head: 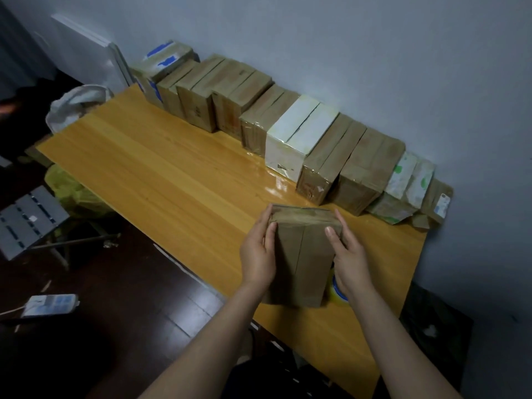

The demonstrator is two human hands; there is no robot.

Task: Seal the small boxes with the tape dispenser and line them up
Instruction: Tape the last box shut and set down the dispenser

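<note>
The left hand [257, 254] and the right hand [349, 260] together hold one small brown cardboard box [302, 254] over the near right part of the yellow-orange wooden table [172, 174].

- Left hand: clamped on the box's left side, fingers curled over the far corner, thumb laid on the top face.
- Right hand: clamped on the box's right side in mirror fashion, thumb on the top face.
- Box: a lengthwise centre seam runs down its top face. It cannot be told whether the box rests on the table or is lifted off it.

A yellow-and-blue tape roll [336, 292] sits just beside the box's right side, under the right wrist and mostly hidden.

A row of small boxes [230, 90] stands along the grey wall [374, 53], side by side and touching. Most are brown. A white glossy box [293, 133] stands near the middle, a box with blue tape patches [161, 67] at the far left end, and boxes with green print [408, 180] near the right end.

A white bag [74, 106] sits by the table's left end. A grey slatted stool [28, 223] and a white power strip [50, 303] are on the dark floor.
</note>
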